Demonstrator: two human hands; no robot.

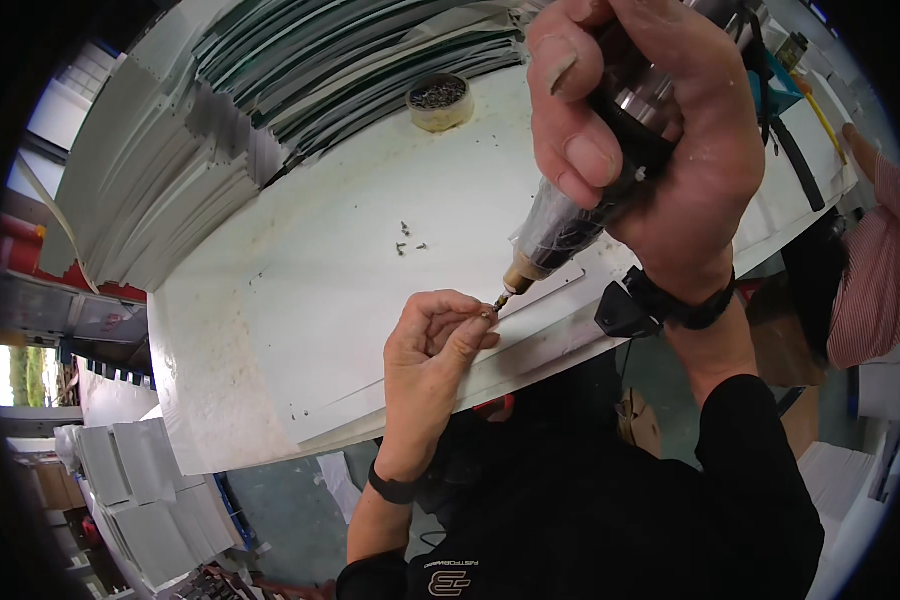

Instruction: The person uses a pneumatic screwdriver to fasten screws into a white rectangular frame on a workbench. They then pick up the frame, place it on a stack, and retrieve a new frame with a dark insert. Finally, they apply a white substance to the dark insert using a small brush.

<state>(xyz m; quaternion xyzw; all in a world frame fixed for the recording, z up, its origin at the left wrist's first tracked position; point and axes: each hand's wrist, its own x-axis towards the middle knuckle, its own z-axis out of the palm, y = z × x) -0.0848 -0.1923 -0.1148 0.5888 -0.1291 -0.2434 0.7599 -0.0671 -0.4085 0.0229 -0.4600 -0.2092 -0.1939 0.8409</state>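
over the flat white surface [310, 240], a silver-and-black cylindrical driver [560, 228] pointed at a tiny brass-coloured metal fastener [487, 313].
the right hand [708, 150] encircled the seemingly heavy body; the left hand [432, 345] pinched the fastener, likely light, slippery, best held side-on.

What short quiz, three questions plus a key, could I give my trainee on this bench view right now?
1. Which hand holds the dark, cylindrical, brass-nosed power driver?
2. True or false: the round, pale-walled tub is empty.
3. What is nearest the driver's tip?
A) the tub
B) the bare left hand
C) the stack of sheets

Key:
1. The bare right hand.
2. False; small dark pieces fill it.
3. B.
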